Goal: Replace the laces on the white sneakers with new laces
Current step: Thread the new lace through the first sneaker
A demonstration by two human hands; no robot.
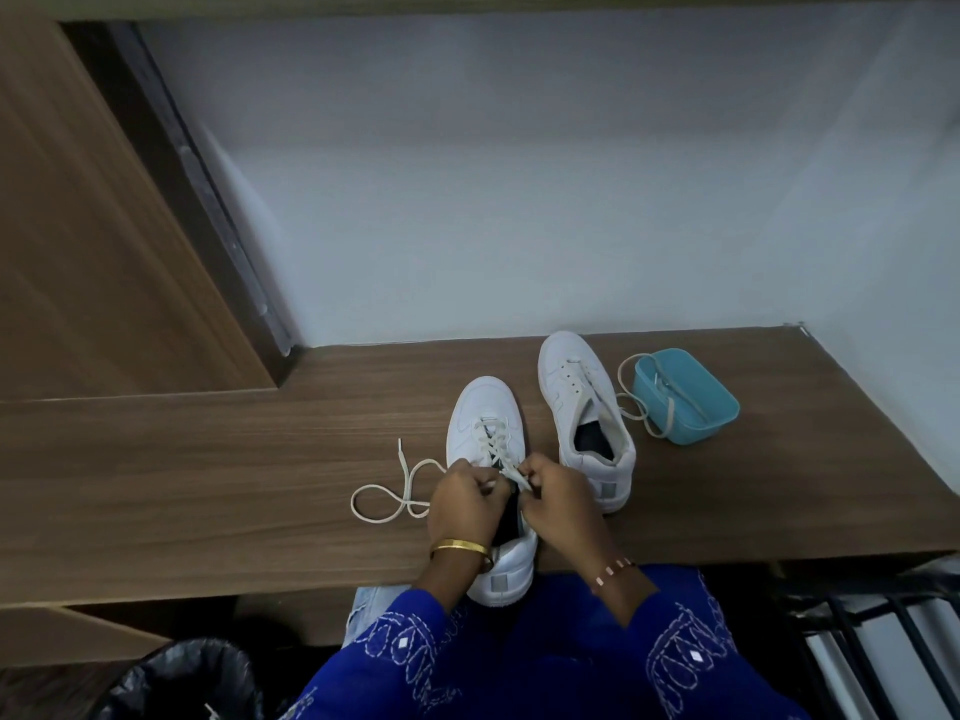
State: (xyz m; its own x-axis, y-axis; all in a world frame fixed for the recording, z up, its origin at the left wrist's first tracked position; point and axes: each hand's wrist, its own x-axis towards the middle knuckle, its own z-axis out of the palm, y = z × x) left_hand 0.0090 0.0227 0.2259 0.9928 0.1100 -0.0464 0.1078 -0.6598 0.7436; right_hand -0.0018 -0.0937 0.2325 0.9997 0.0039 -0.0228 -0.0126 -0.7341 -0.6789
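Two white sneakers on the desk (208,459). Near sneaker (485,433) sits heel toward the person, toe away, so the eyelets face up for lacing. Both hands meet over its upper eyelets: left hand (465,498) and right hand (558,498) curl knuckles-up, fingers pinching the lace (498,449) near the top crossing, likely threading or tightening. Lace slack loops on the desk left of this sneaker. Second sneaker (587,407) stands just right of it, mostly unlaced. Teal tub (691,402) further right holds another lace draped over its rim, kept within reach.
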